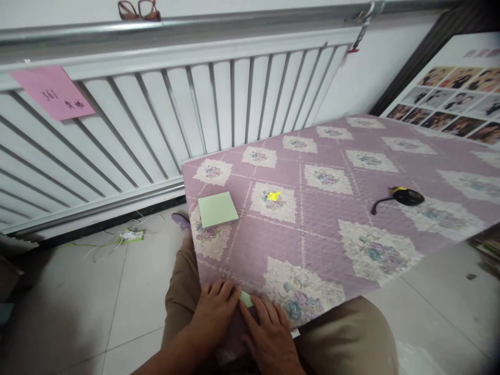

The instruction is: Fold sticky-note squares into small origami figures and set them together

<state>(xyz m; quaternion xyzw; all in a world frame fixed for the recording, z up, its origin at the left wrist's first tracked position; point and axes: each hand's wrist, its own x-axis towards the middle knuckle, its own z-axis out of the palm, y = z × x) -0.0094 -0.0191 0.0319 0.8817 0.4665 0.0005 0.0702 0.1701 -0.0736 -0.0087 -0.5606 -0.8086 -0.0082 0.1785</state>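
Observation:
At the near edge of the covered table, my left hand (pixel 217 307) and my right hand (pixel 270 330) meet over a small piece of light green paper (pixel 246 298). Fingers of both hands press on it from either side, and most of the paper is hidden under them. Farther up on the left lies a square pad of light green paper (pixel 217 209). A small folded piece of bright yellow paper (pixel 274 196) rests on a floral patch near the middle.
The lilac floral tablecloth (pixel 269 245) covers the table. A black rounded object with a short strap (pixel 407 197) lies right. Behind stands a white radiator (pixel 226 104); glasses (pixel 139 10) rest above it. A power strip (pixel 132 236) with cables is on the floor.

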